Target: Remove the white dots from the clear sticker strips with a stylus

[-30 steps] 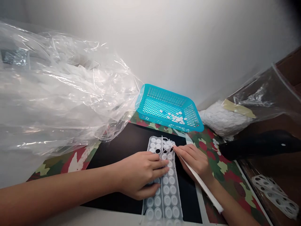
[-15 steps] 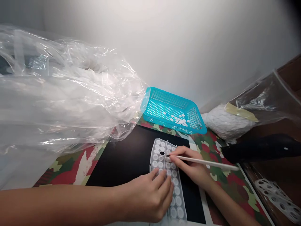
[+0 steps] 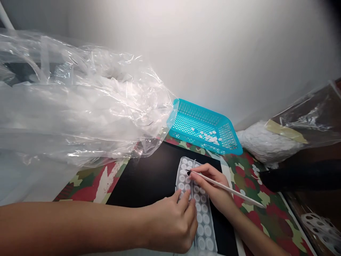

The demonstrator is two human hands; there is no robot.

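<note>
A pale tray [image 3: 204,212] with rows of round white pieces lies on a black mat [image 3: 149,170]. My right hand [image 3: 213,179] pinches a thin white stick [image 3: 231,191], whose dark tip rests near a round piece in the tray's upper part. Beside it, my left hand [image 3: 173,222] lies over the tray's left side with fingers bent and slightly apart, fingertips on the tray. Nothing shows between those fingers.
A blue basket [image 3: 183,132] holding small white discs stands behind the mat. Large clear plastic bags [image 3: 87,113] fill the left. On the right are a bag of white material [image 3: 269,142], a dark object [image 3: 301,176] and white pieces with holes [image 3: 321,227].
The view has shifted, so most things sit slightly further right. The stick's tip has moved up and left over the tray, and the black spot beside it looks smaller.
</note>
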